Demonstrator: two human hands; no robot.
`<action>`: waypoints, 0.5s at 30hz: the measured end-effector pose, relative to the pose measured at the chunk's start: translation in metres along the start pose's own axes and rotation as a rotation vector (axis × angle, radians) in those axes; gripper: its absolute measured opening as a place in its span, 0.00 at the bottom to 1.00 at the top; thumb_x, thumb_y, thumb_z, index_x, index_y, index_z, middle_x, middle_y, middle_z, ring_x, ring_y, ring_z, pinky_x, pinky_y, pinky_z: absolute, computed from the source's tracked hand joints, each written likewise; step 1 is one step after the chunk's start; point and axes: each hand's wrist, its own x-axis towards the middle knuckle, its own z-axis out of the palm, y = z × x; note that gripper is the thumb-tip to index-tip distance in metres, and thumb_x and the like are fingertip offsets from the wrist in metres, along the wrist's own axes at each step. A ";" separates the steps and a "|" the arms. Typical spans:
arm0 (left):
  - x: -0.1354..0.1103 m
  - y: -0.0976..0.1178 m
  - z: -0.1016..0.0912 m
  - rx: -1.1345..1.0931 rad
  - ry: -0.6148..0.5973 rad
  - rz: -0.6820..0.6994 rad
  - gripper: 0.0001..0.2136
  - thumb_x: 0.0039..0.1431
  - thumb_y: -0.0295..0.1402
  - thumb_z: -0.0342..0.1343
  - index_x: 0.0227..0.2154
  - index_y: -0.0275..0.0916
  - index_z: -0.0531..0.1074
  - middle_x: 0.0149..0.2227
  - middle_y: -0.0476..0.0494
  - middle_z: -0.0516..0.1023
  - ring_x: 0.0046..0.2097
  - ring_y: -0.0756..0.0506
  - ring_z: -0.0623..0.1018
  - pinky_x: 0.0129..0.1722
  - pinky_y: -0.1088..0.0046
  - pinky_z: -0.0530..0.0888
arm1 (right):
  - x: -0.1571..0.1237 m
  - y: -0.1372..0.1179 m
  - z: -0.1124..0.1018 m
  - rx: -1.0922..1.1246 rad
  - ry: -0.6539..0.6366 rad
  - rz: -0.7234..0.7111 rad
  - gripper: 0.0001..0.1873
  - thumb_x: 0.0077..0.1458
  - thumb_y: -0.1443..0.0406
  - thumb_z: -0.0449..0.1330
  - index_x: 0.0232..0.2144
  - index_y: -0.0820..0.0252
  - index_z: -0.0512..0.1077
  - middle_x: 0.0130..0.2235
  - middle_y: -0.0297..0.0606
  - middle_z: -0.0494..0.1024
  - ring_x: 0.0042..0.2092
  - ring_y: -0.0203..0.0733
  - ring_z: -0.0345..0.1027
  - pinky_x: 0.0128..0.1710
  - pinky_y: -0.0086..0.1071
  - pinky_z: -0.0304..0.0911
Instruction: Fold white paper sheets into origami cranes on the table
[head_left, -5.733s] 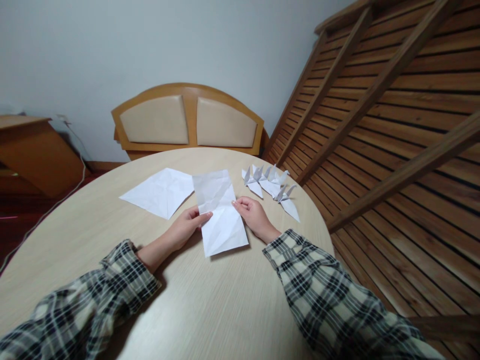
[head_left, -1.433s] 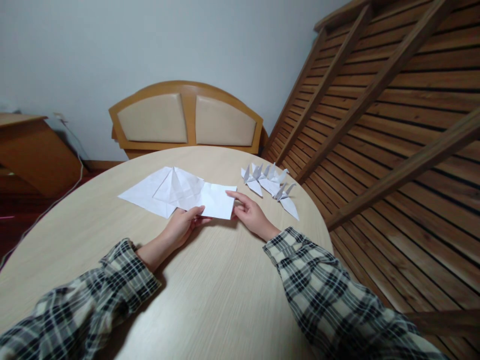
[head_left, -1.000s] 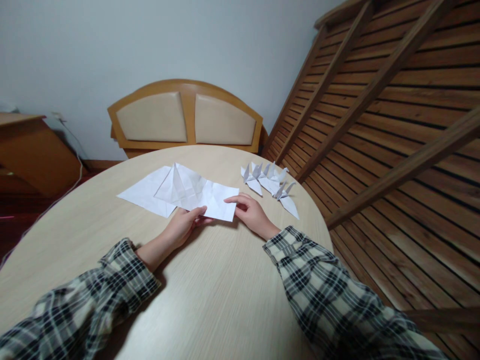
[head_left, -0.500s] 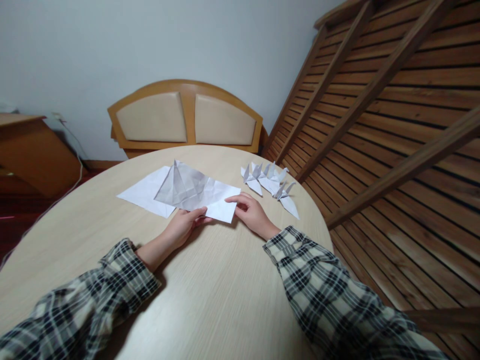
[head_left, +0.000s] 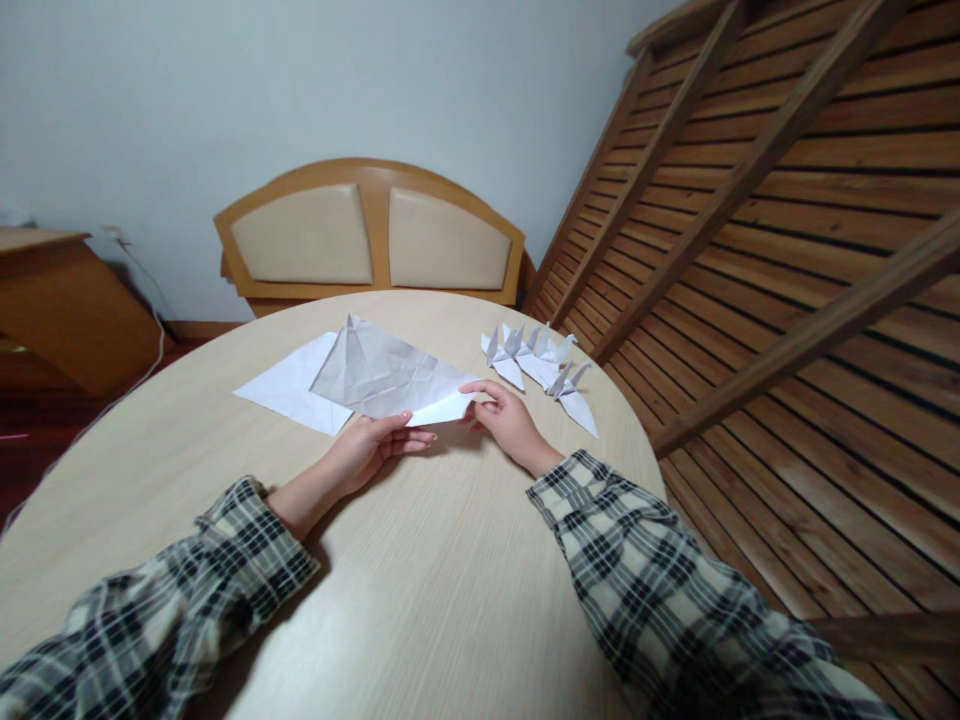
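Observation:
A creased sheet of white paper (head_left: 397,365) is held between my two hands, raised a little off the table and partly folded along its near edge. My left hand (head_left: 371,447) pinches that near edge, thumb on top and fingers underneath. At the sheet's right corner, my right hand (head_left: 506,422) grips with thumb and fingertips. Under the left part of the held sheet lies another piece of white paper (head_left: 289,385), flat and partly covered. Several folded paper cranes (head_left: 574,395) stand to the right, beyond my right hand.
Everything rests on a round, light wooden table (head_left: 420,560). A headboard (head_left: 375,235) with two cream panels stands behind it. Slatted wooden boards (head_left: 750,270) lean along the right side, close to the table's edge. A brown desk (head_left: 52,300) is at the far left.
The sheet's near right edge has been folded up and inward, so its right end looks narrower. My left fingers have straightened somewhat beneath it; the cranes and the flat paper have stayed put.

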 end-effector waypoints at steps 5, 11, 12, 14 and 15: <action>-0.001 0.001 0.000 0.022 -0.087 0.017 0.14 0.67 0.30 0.50 0.37 0.27 0.80 0.42 0.28 0.83 0.36 0.45 0.83 0.42 0.69 0.78 | 0.003 -0.001 0.000 0.111 0.053 0.043 0.09 0.54 0.59 0.63 0.36 0.57 0.71 0.35 0.35 0.79 0.32 0.36 0.75 0.28 0.29 0.69; 0.000 0.000 -0.001 0.062 -0.147 0.029 0.21 0.69 0.38 0.46 0.35 0.29 0.81 0.43 0.30 0.83 0.37 0.45 0.82 0.44 0.69 0.77 | 0.003 -0.004 0.000 0.101 0.085 0.108 0.17 0.51 0.51 0.65 0.30 0.58 0.70 0.25 0.33 0.76 0.25 0.33 0.70 0.21 0.25 0.64; 0.001 -0.001 -0.002 0.064 -0.147 0.031 0.22 0.69 0.39 0.46 0.35 0.29 0.81 0.43 0.30 0.83 0.37 0.45 0.82 0.44 0.69 0.77 | 0.003 -0.005 0.000 0.101 0.088 0.101 0.17 0.51 0.51 0.65 0.29 0.58 0.69 0.24 0.33 0.75 0.24 0.32 0.70 0.22 0.25 0.64; 0.001 -0.001 -0.002 0.069 -0.146 0.036 0.22 0.70 0.40 0.46 0.35 0.29 0.81 0.43 0.31 0.83 0.36 0.45 0.82 0.43 0.69 0.77 | 0.003 -0.005 0.000 0.106 0.095 0.085 0.18 0.50 0.51 0.66 0.28 0.58 0.68 0.23 0.32 0.75 0.24 0.32 0.70 0.22 0.25 0.65; 0.001 -0.002 -0.002 0.071 -0.148 0.038 0.22 0.70 0.40 0.45 0.35 0.29 0.81 0.43 0.30 0.83 0.36 0.45 0.82 0.43 0.68 0.77 | 0.003 -0.005 0.000 0.107 0.100 0.080 0.18 0.50 0.51 0.66 0.28 0.57 0.68 0.23 0.31 0.75 0.24 0.33 0.70 0.22 0.26 0.65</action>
